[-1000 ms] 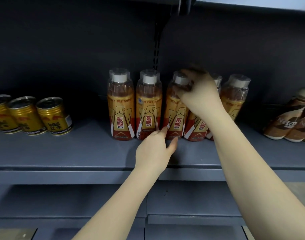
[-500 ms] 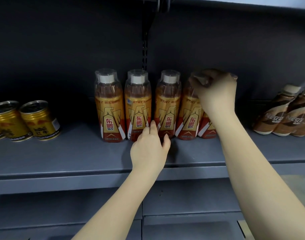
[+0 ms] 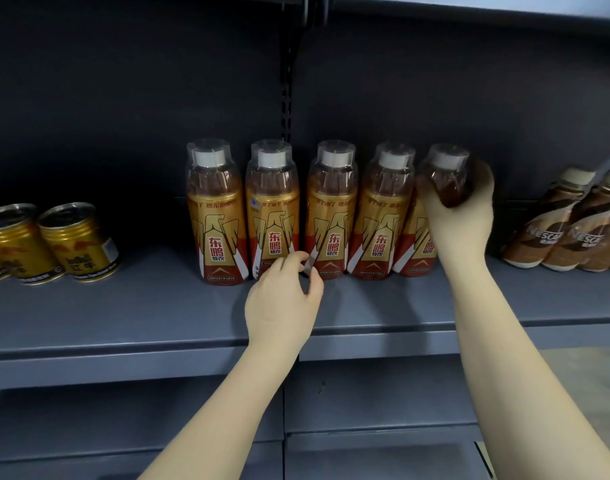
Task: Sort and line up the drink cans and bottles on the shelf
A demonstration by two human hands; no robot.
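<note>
On the shelf (image 3: 123,306), the last bottle (image 3: 447,183) in a row of five is held by the right hand (image 3: 461,216), while the third bottle (image 3: 331,216) is touched low down by the curled fingers of the left hand (image 3: 282,299).

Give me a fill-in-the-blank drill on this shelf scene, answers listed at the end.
1. The orange bottles standing in a row number ____.
2. The right hand grips the ____most bottle of that row.
3. The gold cans stand to the ____ of the row.
4. The left hand touches the row near the bottles' ____.

Answers: five; right; left; bases
</note>
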